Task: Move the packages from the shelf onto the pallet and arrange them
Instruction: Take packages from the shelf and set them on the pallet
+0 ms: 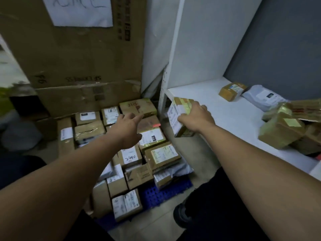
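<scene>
Over the shelf's left edge: the right hand (196,115) grips a small labelled box (178,117), fingers curled over its top and thumb on its near side.
Held box: brown cardboard with a white label facing left, tilted, between the shelf and the stacked parcels; whether it touches the shelf's edge cannot be told.
Left hand (126,131): holds nothing, fingers apart and stretched forward, forefinger furthest out, above the stacked parcels and touching none that can be seen.
Shelf (217,108): white board on the right, running from near to far, with a grey wall behind it.
Parcels on the shelf: a brown box (231,91) at the far end, a grey mailer bag (264,98) just to its right, and a heap of taped boxes (281,131) at the near right.
Pallet (156,193): blue plastic grid on the floor, left of the shelf, bare only at its near right corner.
Stacked parcels (139,153): labelled cardboard boxes and a few pale bags packed side by side on the pallet, one label hand-marked 2490.
Far left: big cardboard cartons (78,58) stand behind the pallet, with a white paper sheet (78,11) on the upper one.
Near floor: a dark shoe (180,214) just right of the pallet.
</scene>
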